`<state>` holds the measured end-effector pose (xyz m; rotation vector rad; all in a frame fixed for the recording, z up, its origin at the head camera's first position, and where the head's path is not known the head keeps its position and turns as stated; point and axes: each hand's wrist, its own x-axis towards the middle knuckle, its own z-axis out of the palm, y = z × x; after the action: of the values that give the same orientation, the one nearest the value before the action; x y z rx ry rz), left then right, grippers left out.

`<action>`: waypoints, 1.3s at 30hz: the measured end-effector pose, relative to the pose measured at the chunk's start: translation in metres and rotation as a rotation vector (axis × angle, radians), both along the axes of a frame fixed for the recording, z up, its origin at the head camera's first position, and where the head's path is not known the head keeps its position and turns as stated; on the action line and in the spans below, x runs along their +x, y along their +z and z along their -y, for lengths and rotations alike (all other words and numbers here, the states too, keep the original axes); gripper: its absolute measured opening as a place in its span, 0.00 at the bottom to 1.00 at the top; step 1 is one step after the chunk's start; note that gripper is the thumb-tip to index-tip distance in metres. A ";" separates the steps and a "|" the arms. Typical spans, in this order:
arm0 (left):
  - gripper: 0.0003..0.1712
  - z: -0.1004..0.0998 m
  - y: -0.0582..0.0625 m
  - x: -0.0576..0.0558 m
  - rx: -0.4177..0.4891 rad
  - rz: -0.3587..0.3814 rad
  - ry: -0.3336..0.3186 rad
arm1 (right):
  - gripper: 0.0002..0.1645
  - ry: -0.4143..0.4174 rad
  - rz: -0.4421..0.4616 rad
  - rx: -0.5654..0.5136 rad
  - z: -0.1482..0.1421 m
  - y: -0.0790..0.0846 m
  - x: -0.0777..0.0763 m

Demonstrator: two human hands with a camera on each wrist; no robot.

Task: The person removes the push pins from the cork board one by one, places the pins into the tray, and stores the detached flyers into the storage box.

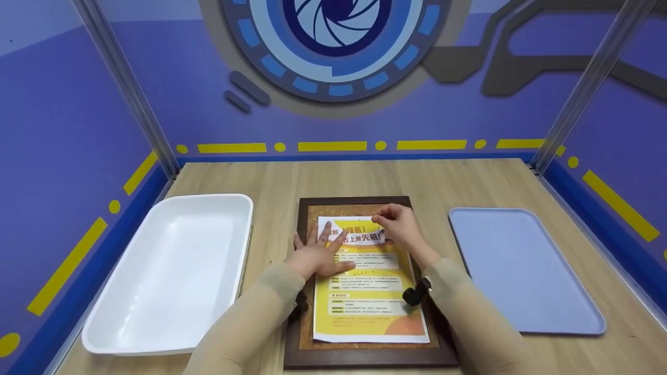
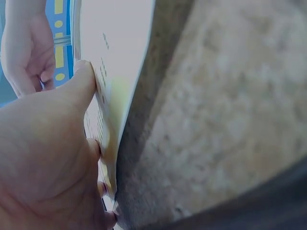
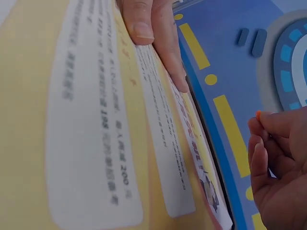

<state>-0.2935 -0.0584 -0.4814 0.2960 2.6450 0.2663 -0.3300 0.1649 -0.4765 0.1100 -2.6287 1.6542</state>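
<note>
A yellow and white printed poster lies on a cork board with a dark brown frame. With fingers spread, my left hand presses the upper left part of the sheet flat. In the left wrist view, the thumb and fingertips rest along the paper, beside bare cork. Over the poster's top right portion, my right hand pinches a small orange object between thumb and index finger. Only its tip shows, so its kind is unclear. The right wrist view has this hand apart from the sheet.
A deep white tray stands on the left of the wooden table. On the right lies a shallow pale blue tray. Purple walls with yellow markings enclose the back and sides.
</note>
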 end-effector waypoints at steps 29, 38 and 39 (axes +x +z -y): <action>0.56 0.000 -0.007 -0.005 0.018 0.010 0.002 | 0.22 -0.186 -0.097 -0.082 -0.143 0.004 0.028; 0.55 0.001 -0.008 -0.005 0.006 0.017 0.000 | 0.25 -0.279 -0.004 -0.004 -0.185 -0.001 0.033; 0.55 0.002 -0.008 -0.005 0.005 0.020 0.000 | 0.25 -0.287 0.006 0.014 -0.189 -0.002 0.033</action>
<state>-0.2985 -0.0601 -0.4892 0.2935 2.6255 0.2745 -0.2966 0.3541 -0.4789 -0.2600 -2.5146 1.5415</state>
